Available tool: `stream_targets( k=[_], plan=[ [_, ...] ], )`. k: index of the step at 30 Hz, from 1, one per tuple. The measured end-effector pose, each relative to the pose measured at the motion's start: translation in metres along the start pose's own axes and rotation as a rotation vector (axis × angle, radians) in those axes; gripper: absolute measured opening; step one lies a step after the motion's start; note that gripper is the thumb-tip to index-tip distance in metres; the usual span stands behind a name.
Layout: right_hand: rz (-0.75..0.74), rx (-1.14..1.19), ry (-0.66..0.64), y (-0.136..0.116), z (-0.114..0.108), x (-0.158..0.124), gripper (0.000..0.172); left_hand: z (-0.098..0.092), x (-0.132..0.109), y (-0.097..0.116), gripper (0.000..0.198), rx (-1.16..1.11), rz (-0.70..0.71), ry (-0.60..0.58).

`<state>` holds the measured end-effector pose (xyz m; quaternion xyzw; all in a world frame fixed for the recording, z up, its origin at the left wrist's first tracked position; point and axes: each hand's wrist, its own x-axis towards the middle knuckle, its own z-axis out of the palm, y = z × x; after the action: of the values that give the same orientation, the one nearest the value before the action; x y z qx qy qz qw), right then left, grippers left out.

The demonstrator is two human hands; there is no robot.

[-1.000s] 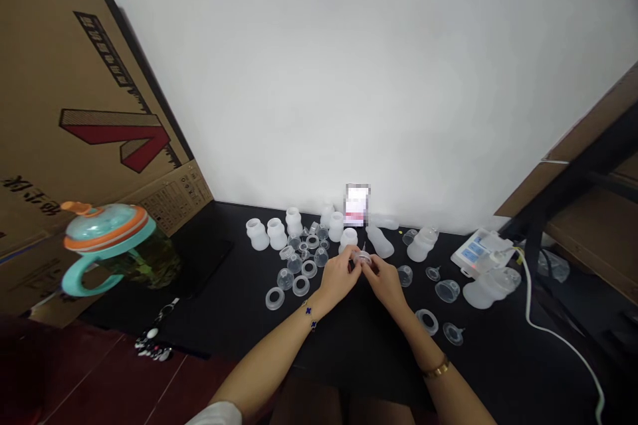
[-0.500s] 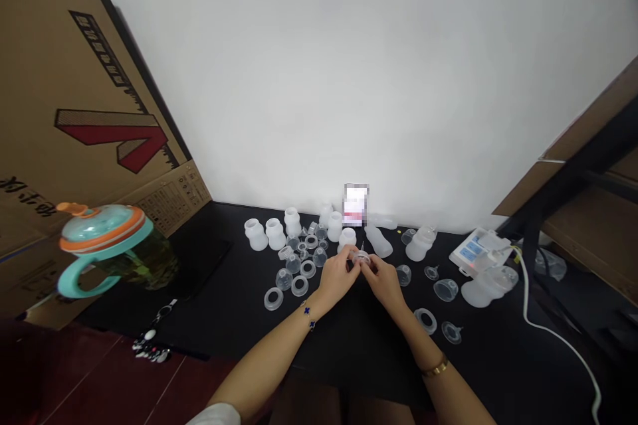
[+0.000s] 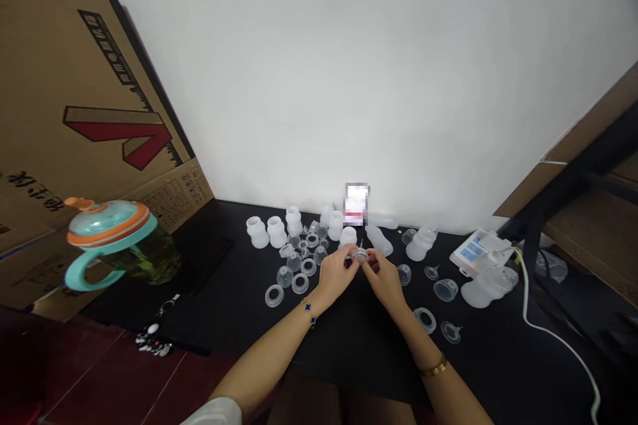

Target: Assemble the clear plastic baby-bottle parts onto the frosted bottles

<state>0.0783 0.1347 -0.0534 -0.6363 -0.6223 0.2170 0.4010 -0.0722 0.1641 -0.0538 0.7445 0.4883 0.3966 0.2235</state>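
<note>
My left hand (image 3: 337, 273) and my right hand (image 3: 383, 277) meet over the black table, their fingertips closed on a small clear bottle nipple (image 3: 361, 255). Its thin tip points up; a collar ring may be around it, but the fingers hide part of it. Just behind stands a frosted baby bottle (image 3: 347, 236) without a top. Left of my hands lie several loose collar rings (image 3: 300, 283) and clear caps (image 3: 284, 277). On the right are a clear cap (image 3: 445, 290), a collar ring (image 3: 425, 320) and a loose nipple (image 3: 451, 332).
Open frosted bottles (image 3: 258, 233) stand at the back left. A phone (image 3: 356, 202) leans against the wall. A white box (image 3: 474, 254) with a cable (image 3: 548, 335) and a capped bottle (image 3: 488, 287) are at right. A large cup (image 3: 124, 246) stands at left.
My fingers stay on the nipple with only a slight shift. The whole view has moved a little; the loose parts lie as before.
</note>
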Motion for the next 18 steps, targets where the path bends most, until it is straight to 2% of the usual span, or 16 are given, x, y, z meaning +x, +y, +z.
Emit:
stream_targets(
  k=[5, 8, 13, 18],
  plan=[
    [0.004, -0.01, 0.004, -0.0002, -0.0017, 0.0006, 0.032, 0.0022, -0.0003, -0.0011, 0.024, -0.067, -0.002, 0.005],
    [-0.006, 0.034, 0.027, 0.0008, -0.0013, 0.0007, 0.035, 0.0048, 0.0005, -0.0029, 0.026, -0.202, -0.041, -0.019],
    [-0.014, 0.065, 0.033, 0.0, -0.0009, -0.0005, 0.038, 0.007, 0.0018, -0.0046, 0.014, -0.441, -0.079, -0.038],
    [-0.018, 0.042, 0.017, -0.0034, -0.0014, -0.001, 0.038, 0.0051, 0.0022, -0.003, 0.014, -0.458, -0.079, -0.014]
  ],
)
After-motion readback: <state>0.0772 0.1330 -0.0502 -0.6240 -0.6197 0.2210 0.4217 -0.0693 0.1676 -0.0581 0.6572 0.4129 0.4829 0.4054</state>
